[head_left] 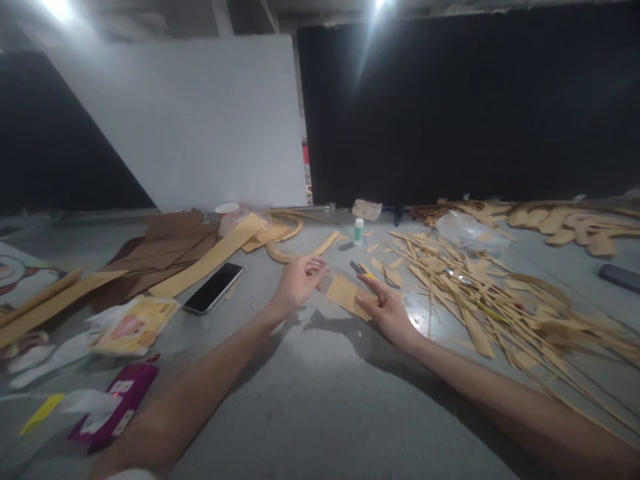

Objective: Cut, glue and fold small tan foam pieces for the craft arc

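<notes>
My right hand has its thumb on the edge of a small tan cardboard piece, with the index finger stretched out over the far side. My left hand is at the left end of that piece, fingers curled and pinched; a thin greyish patch near the fingertips is too blurred to name. Just beyond the right fingertips lies a dark-tipped tool with a yellow part, perhaps a cutter, partly hidden. A glue stick with a green label stands upright farther back. Behind my left hand is a curved tan strip.
A heap of tan cardboard scraps spreads on the right, with a clear plastic bag behind. Left lie a phone, a tissue pack, a purple pouch and brown sheets. Panels close off the back.
</notes>
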